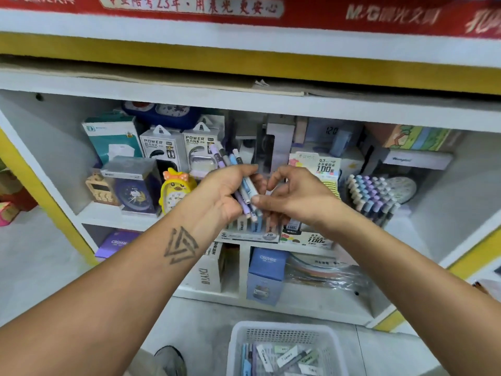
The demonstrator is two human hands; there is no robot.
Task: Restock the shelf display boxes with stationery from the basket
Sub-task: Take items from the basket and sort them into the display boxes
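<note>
A white shelf [244, 100] with yellow edges fills the view, and a red banner [271, 12] runs along the top. Inside the shelf stand two power bank boxes [162, 147], a blue clock [134, 191] in a clear case and a yellow duck clock [174, 191]. To the right is a tray of pastel pens [371, 194] standing upright.

In front of the middle of the shelf, the left hand [225, 191] grips a bundle of pens [244, 185] in purple, blue and white; their caps point up and to the left, above the fingers. The right hand [295, 196] is just beside it, and its thumb and fingers pinch the lower end of one pen in the bundle. Under both hands is a display box [252, 232] marked 2B, partly hidden.

On the floor, near the bottom edge, stands a white basket [284, 329] with more pens and small packs inside.
</note>
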